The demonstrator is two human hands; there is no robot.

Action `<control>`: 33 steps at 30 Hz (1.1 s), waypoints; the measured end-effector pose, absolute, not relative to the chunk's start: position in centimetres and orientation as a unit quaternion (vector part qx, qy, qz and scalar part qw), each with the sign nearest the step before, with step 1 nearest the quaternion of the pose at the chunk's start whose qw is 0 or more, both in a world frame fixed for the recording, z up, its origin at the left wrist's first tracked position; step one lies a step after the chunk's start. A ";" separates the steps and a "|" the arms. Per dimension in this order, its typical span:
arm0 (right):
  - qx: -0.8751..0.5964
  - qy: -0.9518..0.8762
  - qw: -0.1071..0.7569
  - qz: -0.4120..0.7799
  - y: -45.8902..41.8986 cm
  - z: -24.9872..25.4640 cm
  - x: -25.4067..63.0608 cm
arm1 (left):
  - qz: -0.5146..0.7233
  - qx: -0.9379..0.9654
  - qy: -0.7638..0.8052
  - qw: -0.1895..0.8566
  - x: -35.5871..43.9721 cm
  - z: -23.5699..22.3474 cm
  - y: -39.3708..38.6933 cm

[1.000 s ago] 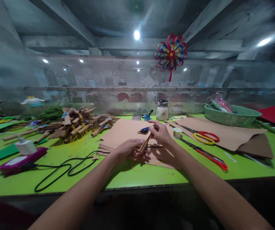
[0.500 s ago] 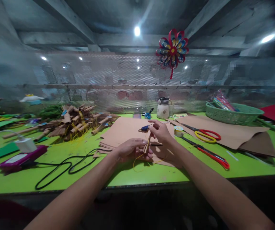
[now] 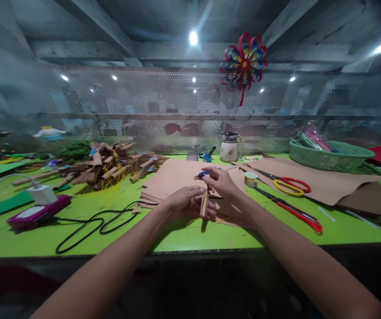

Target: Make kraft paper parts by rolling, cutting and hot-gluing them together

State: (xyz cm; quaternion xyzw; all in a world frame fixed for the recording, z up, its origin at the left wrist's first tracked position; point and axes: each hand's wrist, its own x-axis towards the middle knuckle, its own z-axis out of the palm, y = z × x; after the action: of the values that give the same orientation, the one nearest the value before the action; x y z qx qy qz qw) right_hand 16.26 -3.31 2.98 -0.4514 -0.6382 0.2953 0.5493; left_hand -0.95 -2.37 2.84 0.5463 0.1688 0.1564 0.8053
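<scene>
My left hand (image 3: 185, 199) is closed round a small piece of folded brown paper (image 3: 204, 204), held upright just above the table's front part. My right hand (image 3: 221, 181) is bent over the paper's upper end, thumb and forefinger pinched together; what lies between those fingertips is too small to make out. Thin yellow thread (image 3: 193, 223) trails in a loop below my hands. Behind my right fingertips lies a blue-handled tool with a pointed metal tip (image 3: 201, 175), on a stack of brown paper sheets (image 3: 173, 175).
Right of my hands are a thread spool (image 3: 250, 178), red-and-yellow-handled scissors (image 3: 290, 186), a long red-handled tool (image 3: 299, 215) and a green basket (image 3: 332, 155). Leftward lie rolled brown paper pieces (image 3: 110, 170), a black cable (image 3: 87, 226) and a purple power strip (image 3: 39, 215). A jug (image 3: 229, 148) stands behind.
The folded paper has turned from a thin slanted edge to a more upright, wider face. My fingers have shifted slightly on it. The whole view has moved a little.
</scene>
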 end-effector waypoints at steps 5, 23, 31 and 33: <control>-0.431 -0.651 0.548 0.300 -3.7 3.1 15.9 | 0.146 0.542 0.178 0.808 -1.1 3.0 -2.1; -0.285 -0.565 0.464 0.619 -5.7 3.2 14.5 | 0.506 0.519 0.258 0.638 -2.0 3.8 0.4; -0.336 -0.587 0.390 0.625 -6.6 3.2 13.3 | 0.552 0.490 0.247 0.628 -2.5 4.1 0.9; -0.412 -0.633 0.399 0.520 -6.5 3.4 13.5 | 0.568 0.488 0.242 0.617 -2.7 4.0 1.1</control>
State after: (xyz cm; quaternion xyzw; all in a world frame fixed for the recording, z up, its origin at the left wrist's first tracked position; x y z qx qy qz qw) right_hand 13.50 -6.47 3.38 -0.4124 -0.6327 0.5198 0.3993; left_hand -2.71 1.14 4.01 0.4882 0.2415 0.5680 0.6171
